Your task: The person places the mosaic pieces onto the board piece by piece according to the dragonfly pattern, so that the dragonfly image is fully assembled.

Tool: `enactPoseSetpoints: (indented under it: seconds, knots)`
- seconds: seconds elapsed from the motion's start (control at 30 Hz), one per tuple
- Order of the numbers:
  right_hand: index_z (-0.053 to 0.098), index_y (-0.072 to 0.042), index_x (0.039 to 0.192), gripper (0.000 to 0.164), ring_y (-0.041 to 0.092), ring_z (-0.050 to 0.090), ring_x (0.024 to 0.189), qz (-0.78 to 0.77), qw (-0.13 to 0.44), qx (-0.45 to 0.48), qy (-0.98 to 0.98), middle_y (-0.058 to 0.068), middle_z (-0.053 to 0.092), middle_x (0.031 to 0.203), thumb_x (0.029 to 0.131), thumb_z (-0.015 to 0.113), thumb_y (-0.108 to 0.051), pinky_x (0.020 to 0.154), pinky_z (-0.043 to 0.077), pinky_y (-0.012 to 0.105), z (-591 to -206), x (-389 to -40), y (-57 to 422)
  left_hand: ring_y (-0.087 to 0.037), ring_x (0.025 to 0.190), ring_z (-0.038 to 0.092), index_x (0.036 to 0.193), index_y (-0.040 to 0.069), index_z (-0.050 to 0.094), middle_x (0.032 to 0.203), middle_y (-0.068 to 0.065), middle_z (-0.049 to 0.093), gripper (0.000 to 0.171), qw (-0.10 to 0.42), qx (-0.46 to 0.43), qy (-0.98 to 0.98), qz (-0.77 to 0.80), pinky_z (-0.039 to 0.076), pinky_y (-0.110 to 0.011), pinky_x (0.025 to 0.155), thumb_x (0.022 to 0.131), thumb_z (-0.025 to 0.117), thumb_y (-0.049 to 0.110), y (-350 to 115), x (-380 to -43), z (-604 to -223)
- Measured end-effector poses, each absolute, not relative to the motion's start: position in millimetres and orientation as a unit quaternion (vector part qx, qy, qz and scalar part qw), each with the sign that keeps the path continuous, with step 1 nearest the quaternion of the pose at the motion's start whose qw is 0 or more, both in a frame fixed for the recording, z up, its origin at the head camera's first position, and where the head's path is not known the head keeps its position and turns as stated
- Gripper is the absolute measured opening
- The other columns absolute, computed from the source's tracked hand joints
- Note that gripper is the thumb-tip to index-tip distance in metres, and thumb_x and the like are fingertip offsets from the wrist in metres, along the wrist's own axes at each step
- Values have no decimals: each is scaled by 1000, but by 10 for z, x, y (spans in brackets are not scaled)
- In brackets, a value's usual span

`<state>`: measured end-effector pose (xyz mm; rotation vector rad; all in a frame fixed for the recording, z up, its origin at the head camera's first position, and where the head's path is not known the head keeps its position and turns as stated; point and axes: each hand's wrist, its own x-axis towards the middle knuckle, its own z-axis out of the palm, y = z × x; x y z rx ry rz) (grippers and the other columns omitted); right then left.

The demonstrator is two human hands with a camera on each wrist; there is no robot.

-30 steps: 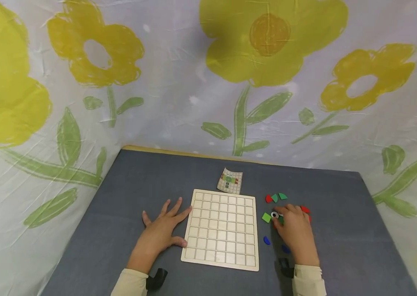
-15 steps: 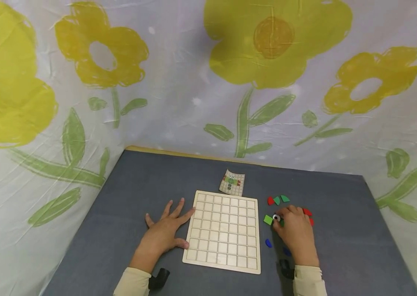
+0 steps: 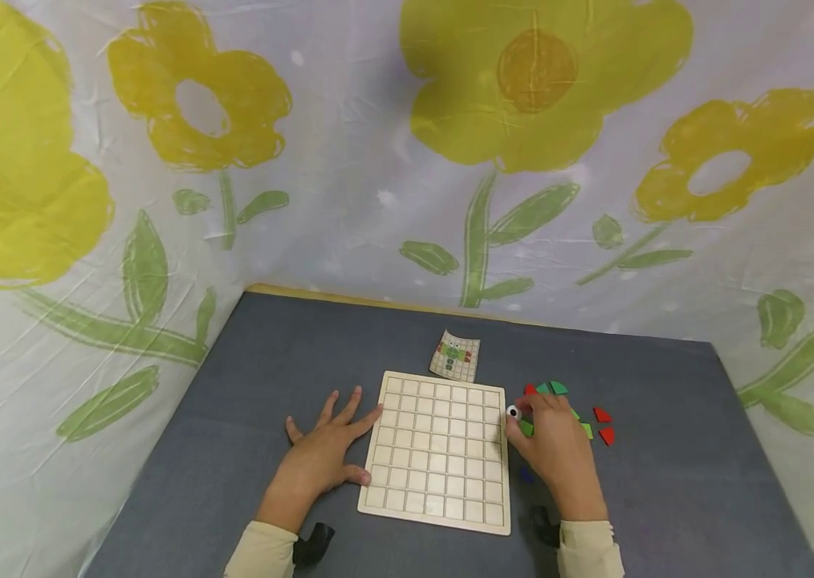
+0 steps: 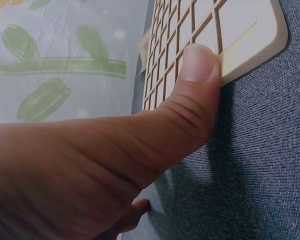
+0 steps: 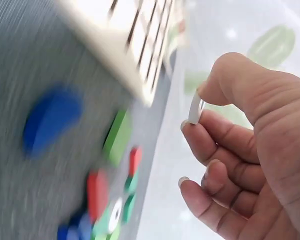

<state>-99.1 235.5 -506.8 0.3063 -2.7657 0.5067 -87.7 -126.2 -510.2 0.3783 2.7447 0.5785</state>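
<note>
A wooden grid board [image 3: 436, 453] lies flat on the dark table. My left hand [image 3: 316, 464] is spread at its left edge, the forefinger at the rim; in the left wrist view the thumb [image 4: 197, 65] rests on the corner area. Between thumb and fingertips my right hand [image 3: 557, 441] pinches a small white disc with a black eye dot [image 3: 513, 413], near the board's right edge. Seen from the right wrist, the disc [image 5: 195, 107] appears edge-on, raised above the table. Under and around this hand lie loose pieces, some of them hidden by it.
Two red pieces [image 3: 602, 416] lie right of the right hand, with green quarter pieces [image 3: 557, 388] beyond it. A blue half-round piece [image 5: 52, 120] and another eye disc [image 5: 116, 215] show in the right wrist view. A printed pattern card [image 3: 455, 356] touches the board's far edge.
My right hand has picked up the eye disc from among the pieces and moved left with it toward the board. The left hand stays in place on the board's edge.
</note>
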Motion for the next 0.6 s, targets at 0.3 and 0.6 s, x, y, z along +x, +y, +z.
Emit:
enactPoseSetpoints:
  seconds: [0.3,0.6]
  knots:
    - [77,-7,103,20,20,58,87,204,117,151,-960,4,69,95,90,83,-20,64,55,34,-5058,-1077,1838,-42,163,6,165,37,39,177,-4,16,106,170,127,954,212,4,-97,100,71,90,41,-1281,-875,-5089]
    - [77,-10,104,18,17,57,87,210,96,162,-959,0,69,96,92,82,-23,59,51,29,-5098,-1160,1577,-41,163,5,165,38,38,177,-3,16,108,166,125,955,213,2,-96,101,71,91,40,-1280,-871,-5104]
